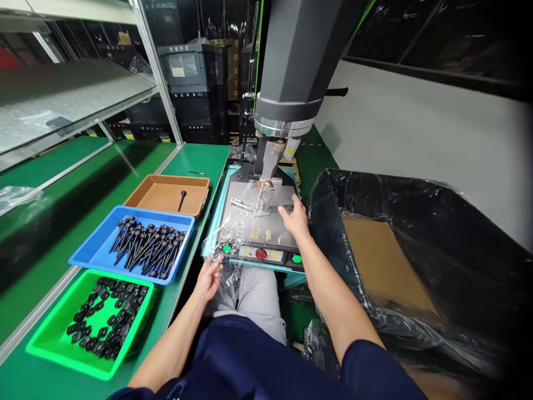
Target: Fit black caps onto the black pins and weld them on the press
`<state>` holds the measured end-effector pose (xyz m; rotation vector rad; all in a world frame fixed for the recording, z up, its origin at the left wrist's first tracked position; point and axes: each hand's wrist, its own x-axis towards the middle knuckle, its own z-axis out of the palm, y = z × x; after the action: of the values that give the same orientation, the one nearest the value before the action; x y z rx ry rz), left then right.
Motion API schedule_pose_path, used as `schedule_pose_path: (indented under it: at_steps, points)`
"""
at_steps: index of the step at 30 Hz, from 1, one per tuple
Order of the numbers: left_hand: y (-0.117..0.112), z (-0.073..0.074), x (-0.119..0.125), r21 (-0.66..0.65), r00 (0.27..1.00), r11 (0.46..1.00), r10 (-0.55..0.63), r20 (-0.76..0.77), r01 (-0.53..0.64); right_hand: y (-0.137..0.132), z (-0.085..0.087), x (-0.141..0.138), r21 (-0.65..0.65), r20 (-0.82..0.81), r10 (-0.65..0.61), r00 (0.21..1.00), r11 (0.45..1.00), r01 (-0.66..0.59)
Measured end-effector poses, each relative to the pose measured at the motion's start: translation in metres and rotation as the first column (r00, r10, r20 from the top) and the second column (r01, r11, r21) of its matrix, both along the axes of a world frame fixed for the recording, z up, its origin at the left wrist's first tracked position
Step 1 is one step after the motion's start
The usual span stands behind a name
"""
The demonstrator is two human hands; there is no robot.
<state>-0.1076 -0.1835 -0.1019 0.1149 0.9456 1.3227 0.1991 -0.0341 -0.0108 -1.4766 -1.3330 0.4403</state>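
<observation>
Left hand (209, 276): grip loosely curled at near edge of clear film (244, 225); hold unconfirmed. Right hand (295, 219): grip open, fingers flat on the film over the machine plate (287, 183), below press head (291, 83).

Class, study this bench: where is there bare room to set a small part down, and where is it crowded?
Free: the green bench top beyond the brown tray, beside the machine; the brown tray itself, holding one pin. Crowded: the blue tray, the green tray, and the machine plate under film and right hand.
</observation>
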Motion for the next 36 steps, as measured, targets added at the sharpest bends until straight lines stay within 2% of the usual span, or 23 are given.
schedule_pose_path:
  at_steps: [2, 5, 7, 10, 15, 18, 21, 23, 25, 28, 30, 32, 33, 34, 36]
  points:
    - [0.000, 0.008, 0.000, 0.016, 0.998, 0.999, -0.049, -0.046, 0.050, 0.032, 0.005, 0.005, -0.134, -0.057, 0.112, 0.992, 0.984, -0.119]
    - [0.001, 0.021, 0.000, 0.091, 0.985, 0.987, -0.121, -0.125, 0.133, 0.057, 0.008, 0.005, -0.287, -0.198, 0.253, 0.947, 0.909, -0.302]
    - [0.006, 0.030, 0.000, 0.153, 0.974, 0.973, -0.143, -0.174, 0.170, 0.061, 0.011, 0.005, -0.298, -0.297, 0.310, 0.903, 0.869, -0.396]
    - [0.024, 0.041, 0.000, 0.202, 0.965, 0.966, -0.111, -0.237, 0.160, 0.058, 0.022, 0.013, -0.206, -0.372, 0.347, 0.861, 0.873, -0.441]
    - [0.085, 0.067, -0.007, 0.292, 0.960, 0.956, 0.051, -0.275, 0.033, 0.047, 0.047, 0.046, -0.110, -0.393, 0.311, 0.865, 0.918, -0.380]
    - [0.134, 0.092, -0.016, 0.354, 0.929, 0.934, 0.085, -0.360, 0.052, 0.034, 0.053, 0.068, -0.115, -0.450, 0.191, 0.872, 0.957, -0.268]
    - [0.190, 0.119, -0.021, 0.418, 0.868, 0.899, 0.100, -0.487, 0.131, 0.017, 0.051, 0.079, -0.168, -0.541, 0.089, 0.836, 0.963, -0.211]
    - [0.229, 0.136, -0.021, 0.429, 0.792, 0.878, 0.101, -0.602, 0.214, 0.007, 0.047, 0.077, -0.212, -0.626, 0.050, 0.778, 0.950, -0.231]
    - [0.267, 0.154, -0.017, 0.420, 0.662, 0.862, 0.141, -0.736, 0.283, -0.002, 0.042, 0.068, -0.232, -0.716, 0.009, 0.698, 0.940, -0.250]
    - [0.316, 0.181, -0.008, 0.368, 0.334, 0.860, 0.252, -0.908, 0.352, -0.011, 0.036, 0.048, -0.218, -0.816, -0.058, 0.575, 0.953, -0.212]
    - [0.339, 0.201, 0.000, 0.306, 0.097, 0.877, 0.291, -0.952, 0.371, -0.013, 0.033, 0.031, -0.196, -0.869, -0.096, 0.485, 0.968, -0.159]
    - [0.353, 0.217, 0.012, 0.263, -0.083, 0.883, 0.318, -0.945, 0.389, -0.013, 0.030, 0.014, -0.173, -0.908, -0.117, 0.401, 0.979, -0.105]
    - [0.357, 0.222, 0.019, 0.253, -0.139, 0.877, 0.334, -0.932, 0.407, -0.012, 0.028, 0.005, -0.163, -0.923, -0.121, 0.366, 0.983, -0.085]
    - [0.358, 0.225, 0.026, 0.251, -0.166, 0.865, 0.351, -0.922, 0.434, -0.011, 0.027, -0.004, -0.152, -0.935, -0.121, 0.334, 0.986, -0.070]
    - [0.351, 0.222, 0.041, 0.269, -0.130, 0.823, 0.378, -0.917, 0.499, -0.009, 0.023, -0.019, -0.129, -0.954, -0.105, 0.282, 0.990, -0.065]
